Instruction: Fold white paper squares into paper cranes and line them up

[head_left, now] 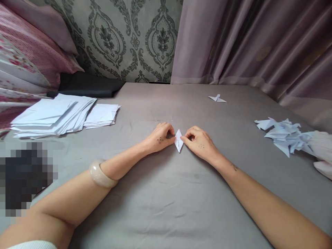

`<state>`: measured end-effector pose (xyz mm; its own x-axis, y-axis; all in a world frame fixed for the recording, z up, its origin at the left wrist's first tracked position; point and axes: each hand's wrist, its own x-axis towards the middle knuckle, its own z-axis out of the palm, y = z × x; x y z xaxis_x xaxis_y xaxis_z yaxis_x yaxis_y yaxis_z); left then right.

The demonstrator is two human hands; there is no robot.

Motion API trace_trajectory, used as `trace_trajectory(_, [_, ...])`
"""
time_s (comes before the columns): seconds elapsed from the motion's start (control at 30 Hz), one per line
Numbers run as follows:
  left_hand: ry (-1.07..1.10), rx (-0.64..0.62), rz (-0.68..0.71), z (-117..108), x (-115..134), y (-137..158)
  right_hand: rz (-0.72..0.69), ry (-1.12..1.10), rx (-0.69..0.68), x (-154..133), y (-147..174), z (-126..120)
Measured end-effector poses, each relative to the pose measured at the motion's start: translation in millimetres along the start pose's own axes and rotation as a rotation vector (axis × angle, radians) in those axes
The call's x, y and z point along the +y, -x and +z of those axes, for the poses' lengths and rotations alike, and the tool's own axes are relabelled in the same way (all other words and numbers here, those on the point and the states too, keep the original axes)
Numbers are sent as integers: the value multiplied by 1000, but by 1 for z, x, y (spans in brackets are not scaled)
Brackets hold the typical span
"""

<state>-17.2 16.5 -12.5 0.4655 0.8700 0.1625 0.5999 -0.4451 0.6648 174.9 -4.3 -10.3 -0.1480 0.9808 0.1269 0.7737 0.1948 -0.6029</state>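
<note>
Between left hand and right hand — equally near, each pinching a side corner — the folded paper diamond is over the grey sheet, long axis running near to far.

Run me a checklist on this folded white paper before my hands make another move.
1. Left hand on the folded paper: ok, fingers at its left corner.
2. Right hand on it: ok, fingers at its right corner.
3. Creases sharp and layers aligned: cannot tell, too small in this view.
4. Bracelet away from the paper: ok, it sits on the left forearm.
5. Finished-looking pieces out of the way: ok, the pile lies off to the right and a single piece farther back.
6. Large paper stack squared up: not ok, its sheets are fanned unevenly.
</note>
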Motion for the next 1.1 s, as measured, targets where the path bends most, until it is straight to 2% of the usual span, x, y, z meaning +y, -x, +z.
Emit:
trace_trajectory(0.07, [-42, 20, 54, 1, 1, 1, -9, 18, 13, 1, 0, 0])
trace_trajectory(0.17, [-157, -1, 207, 1, 4, 4, -60, 20, 20, 4, 1, 1])
trace_trajectory(0.27, [-313, -48, 357, -1, 8, 6, -183, 16, -4, 6, 4, 2])
trace_trajectory(0.37, [-455, -119, 415, -4, 12, 10, -303, 87, -42, 7, 9, -1])
trace_trajectory(0.5, [-543, -178, 433, -10, 13, 13, -412, 248, -118, 7, 15, -9])
trace_trajectory(0.73, [-458, -227, 403, -20, 12, 13, -474, 384, -160, 10, 21, -18])
trace_trajectory(0.9, [-397, -214, 391, -19, 11, 14, -464, 334, -147, 12, 23, -21])
trace_trajectory(1.1, [-190, -65, 208, -11, 14, 10, -374, 169, -101, 13, 20, -15])
